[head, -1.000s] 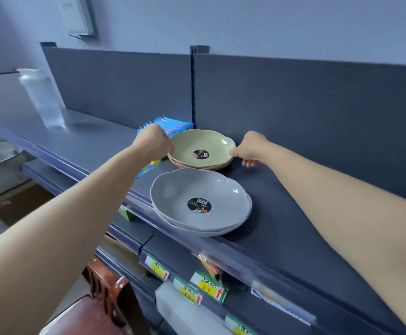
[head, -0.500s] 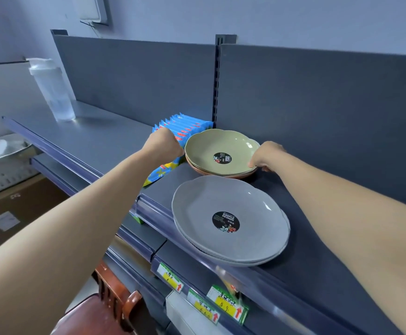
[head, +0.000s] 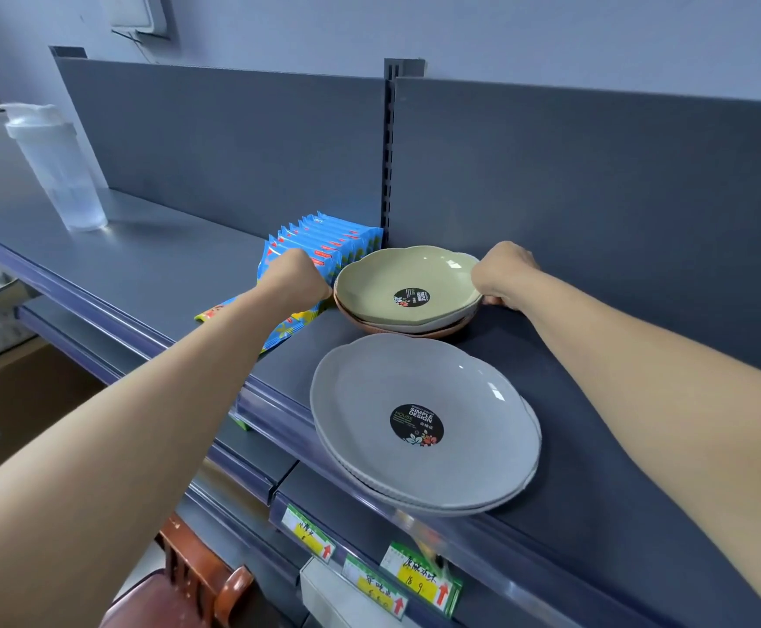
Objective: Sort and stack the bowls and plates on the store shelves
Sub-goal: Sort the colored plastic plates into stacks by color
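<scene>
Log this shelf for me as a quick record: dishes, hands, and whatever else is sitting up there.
back of shelf: stacked bowls, green on top
front edge: stacked grey plates, apart from the bowls
left hand: curled at the bowls' left rim
right hand: grips their right rim
other: blue packets left of bowls; clear bottle far left

Two stacks sat on the dark shelf point(head: 596, 446).
A green bowl point(head: 408, 287) topped a white and a brown one at the back; grey plates point(head: 424, 423), scalloped and black-stickered, lay nested at the front edge.
</scene>
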Demonstrator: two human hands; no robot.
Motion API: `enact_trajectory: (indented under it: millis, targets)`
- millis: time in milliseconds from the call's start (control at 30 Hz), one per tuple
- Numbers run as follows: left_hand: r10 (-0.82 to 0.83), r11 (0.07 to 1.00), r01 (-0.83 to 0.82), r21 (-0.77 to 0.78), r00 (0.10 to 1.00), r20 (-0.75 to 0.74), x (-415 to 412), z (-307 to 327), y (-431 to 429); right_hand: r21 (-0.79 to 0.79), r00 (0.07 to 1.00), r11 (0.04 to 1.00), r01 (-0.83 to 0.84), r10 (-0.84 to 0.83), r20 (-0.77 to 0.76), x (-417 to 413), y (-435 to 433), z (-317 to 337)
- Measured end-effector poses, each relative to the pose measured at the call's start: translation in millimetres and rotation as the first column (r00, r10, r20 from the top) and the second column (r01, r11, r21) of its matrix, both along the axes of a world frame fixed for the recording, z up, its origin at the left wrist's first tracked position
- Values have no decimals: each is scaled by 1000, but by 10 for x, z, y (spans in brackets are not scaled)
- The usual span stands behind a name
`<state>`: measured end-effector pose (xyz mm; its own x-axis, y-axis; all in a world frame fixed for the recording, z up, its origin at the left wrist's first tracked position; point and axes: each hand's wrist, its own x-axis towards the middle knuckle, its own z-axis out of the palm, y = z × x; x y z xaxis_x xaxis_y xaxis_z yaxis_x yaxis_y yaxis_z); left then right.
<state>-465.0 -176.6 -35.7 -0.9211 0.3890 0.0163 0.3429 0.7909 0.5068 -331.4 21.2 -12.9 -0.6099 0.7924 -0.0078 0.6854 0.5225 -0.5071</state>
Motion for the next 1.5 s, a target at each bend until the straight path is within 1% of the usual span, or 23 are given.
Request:
enact_trajectory:
  millis: [100,167,367,533,733,800,867,967,1033,1100,1200,1367,1500]
  targets:
    - [-21,1000,21,-9,1000,12,-28,-16,36,60,999,998,-6,3,52,77,4,69]
    - [-40,999,40,-20,999,15,-21,-1,61,68,996,998,-12,6,86,111,18,72]
    - [-55,998,54,26,998,24,-37,-9,100,-51,985,998,-40,48,163,69,-11,33]
    - [-71,997,72,-10,997,16,-31,-22,111,-109,981,991,-74,93,172,-9,-37,52]
    - [-88,996,88,11,996,25,7,-20,157,-54,957,997,-57,70,282,40,-95,140]
    - [-87,996,87,-4,996,20,27,-9,172,-50,948,998,-35,49,314,55,-103,156]
    - [-88,996,89,-11,996,9,33,-2,193,-42,962,999,-5,17,271,58,-87,152]
    - [-84,996,84,0,996,8,25,13,214,-21,996,999,37,-35,85,48,-46,162]
    - [-82,997,82,-7,997,10,30,19,221,27,998,998,60,-60,-1,62,-29,199]
    - [-80,996,80,-45,997,2,37,12,241,96,997,993,70,-67,-34,94,-8,243]
    - [-100,991,98,-91,995,-21,72,6,297,150,995,985,85,-77,-62,170,62,289]
    - [-128,984,117,-134,989,-76,116,10,374,182,985,974,137,-114,-129,396,216,387]
    - [-139,969,124,-214,989,-59,160,5,380,191,977,965,181,-154,-150,551,307,416]
